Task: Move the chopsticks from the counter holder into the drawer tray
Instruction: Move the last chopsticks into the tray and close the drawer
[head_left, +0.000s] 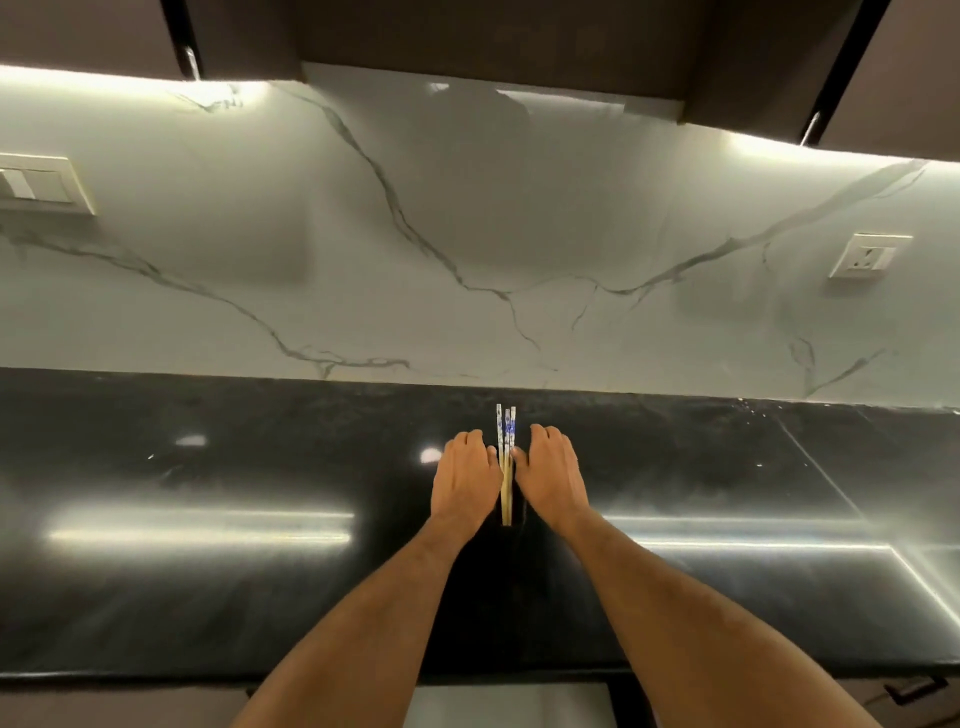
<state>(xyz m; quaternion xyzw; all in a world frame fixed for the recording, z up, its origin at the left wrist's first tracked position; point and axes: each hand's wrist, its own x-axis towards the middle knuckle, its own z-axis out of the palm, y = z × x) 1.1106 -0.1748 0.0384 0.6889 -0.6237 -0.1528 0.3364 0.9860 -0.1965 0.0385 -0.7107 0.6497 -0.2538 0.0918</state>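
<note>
A person's left hand (464, 475) and right hand (551, 474) press in from either side on a small bundle of chopsticks (506, 462) over the black tabletop (218, 571), the blue-and-white patterned ends pointing toward the marble backsplash (467, 234). The fingers of both hands curl against the bundle, thumbs touching it — whether it is lifted or resting on the stone cannot be told. No holder is visible. The gathering step appears to be in hand; the sticks are squared together. Next, one hand must take the whole bundle firmly so none slip, and carry it toward the pale opening (511, 704) below the tabletop's near edge — possibly the drawer.
</note>
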